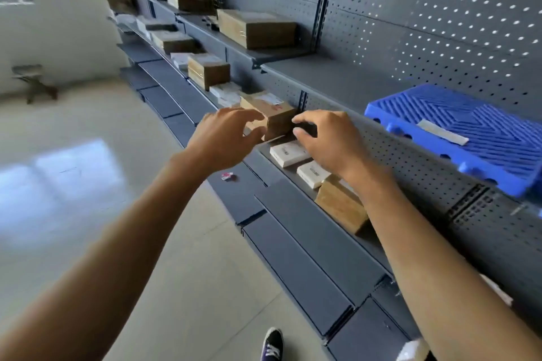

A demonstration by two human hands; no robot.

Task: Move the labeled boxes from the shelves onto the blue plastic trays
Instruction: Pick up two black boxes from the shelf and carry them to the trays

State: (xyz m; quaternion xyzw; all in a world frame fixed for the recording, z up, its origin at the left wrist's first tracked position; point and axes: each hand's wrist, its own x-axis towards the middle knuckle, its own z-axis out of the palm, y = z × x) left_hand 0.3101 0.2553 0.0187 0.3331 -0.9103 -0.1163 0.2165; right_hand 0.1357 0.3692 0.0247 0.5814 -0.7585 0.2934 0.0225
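A brown cardboard box (277, 117) with a white label on top sits on the middle shelf (293, 173). My left hand (225, 138) is at its left end, fingers spread, with the index tip and thumb at the box's edge. My right hand (325, 138) is at its right end, fingers bent, their tips against the side. Neither hand has a clear grip on it. A blue plastic tray (475, 141) lies on the shelf above to the right, and a thin white flat piece (443, 132) rests on it.
Two small white boxes (289, 153) (312, 174) and a brown box (340, 205) lie on the same shelf under my right forearm. More brown boxes (256, 28) (208, 70) stand further left. Bare lower shelves (293, 243) jut out below. A small red item (227, 176) lies there.
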